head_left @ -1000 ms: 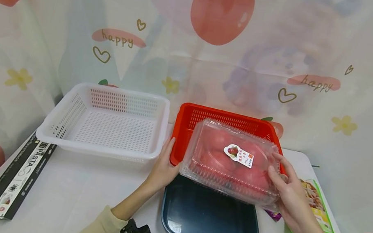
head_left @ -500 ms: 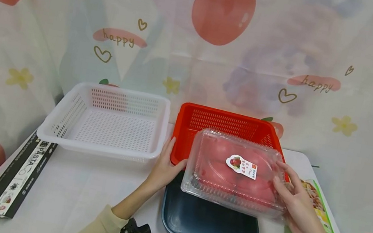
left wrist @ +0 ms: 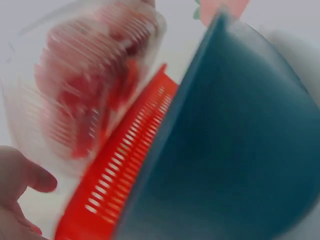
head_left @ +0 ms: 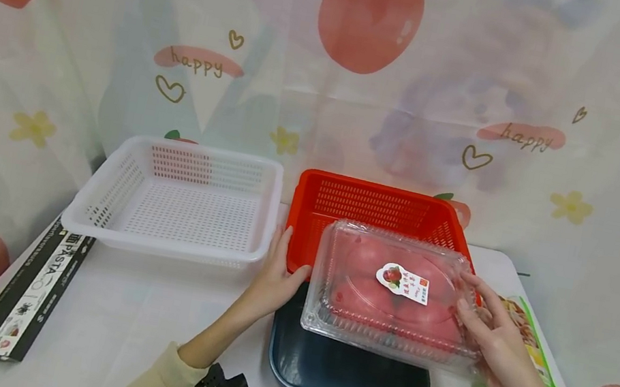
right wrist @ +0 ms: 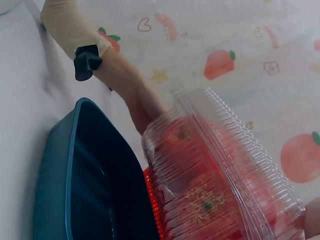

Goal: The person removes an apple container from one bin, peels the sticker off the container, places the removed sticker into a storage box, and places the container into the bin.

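Note:
A clear plastic clamshell box (head_left: 354, 298) of round red fruit, with a white label on its lid, is held slightly tilted above the front of the red basket (head_left: 371, 197) and the dark blue tray (head_left: 345, 380). My right hand (head_left: 498, 344) grips the box's right end, fingers on the lid and the palm side hidden. Beside the basket's left wall is my left hand (head_left: 275, 277), its fingers extended along the rim and its thumb close to the box's left edge. In the left wrist view, the left thumb (left wrist: 40, 179) is apart from the box.
A white perforated basket (head_left: 163, 247) stands at left, with a long black-and-white pasta box (head_left: 26, 302) partly under it. To the right, a green-edged food packet (head_left: 538, 344) lies partly behind my right arm. A printed cloth backdrop (head_left: 323, 120) closes off the rear.
The clamshell box has moved towards me and slightly right with my right hand, covering more of the blue tray. My left hand has stayed by the red basket.

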### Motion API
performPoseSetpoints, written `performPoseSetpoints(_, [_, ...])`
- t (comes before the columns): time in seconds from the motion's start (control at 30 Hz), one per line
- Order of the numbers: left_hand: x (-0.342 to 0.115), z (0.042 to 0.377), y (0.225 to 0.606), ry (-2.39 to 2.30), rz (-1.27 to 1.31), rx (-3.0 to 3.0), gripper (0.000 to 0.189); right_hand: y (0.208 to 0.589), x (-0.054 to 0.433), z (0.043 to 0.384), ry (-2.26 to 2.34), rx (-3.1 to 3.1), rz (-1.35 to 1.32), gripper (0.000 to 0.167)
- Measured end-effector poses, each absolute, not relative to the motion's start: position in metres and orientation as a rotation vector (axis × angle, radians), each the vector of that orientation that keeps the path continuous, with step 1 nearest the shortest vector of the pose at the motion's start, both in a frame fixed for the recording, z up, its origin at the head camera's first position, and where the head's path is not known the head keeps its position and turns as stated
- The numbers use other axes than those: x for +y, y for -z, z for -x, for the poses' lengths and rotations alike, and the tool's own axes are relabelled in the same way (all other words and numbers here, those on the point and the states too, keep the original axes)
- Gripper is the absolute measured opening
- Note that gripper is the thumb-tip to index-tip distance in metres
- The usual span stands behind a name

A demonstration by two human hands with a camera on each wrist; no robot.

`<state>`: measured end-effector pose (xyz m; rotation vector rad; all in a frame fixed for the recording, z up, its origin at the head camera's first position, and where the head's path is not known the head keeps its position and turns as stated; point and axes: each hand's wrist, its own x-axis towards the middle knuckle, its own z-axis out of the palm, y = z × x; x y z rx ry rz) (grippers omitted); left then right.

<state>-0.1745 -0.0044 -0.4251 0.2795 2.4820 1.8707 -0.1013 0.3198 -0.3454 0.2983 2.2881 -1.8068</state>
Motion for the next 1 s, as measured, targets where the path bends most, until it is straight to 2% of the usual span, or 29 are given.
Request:
performPoseSetpoints(0.47, [-0.013,0.152,0.389,-2.036,-0.487,2.308,0.061,0.342,0.315,0.102,1.787,2.351,-0.27,0.058])
performPoseSetpoints(0.7, [-0.018,0.149,0.374,-1.893,-0.635,2.284,0.073,0.339,0.3,0.104,1.767,2.374,-0.267,0.058])
performPoseSetpoints(1.0, [-0.03,0.149,0.37,-1.828,-0.577,2.428,0.066,0.34,0.279,0.107,1.803,2.375,-0.218,0.056])
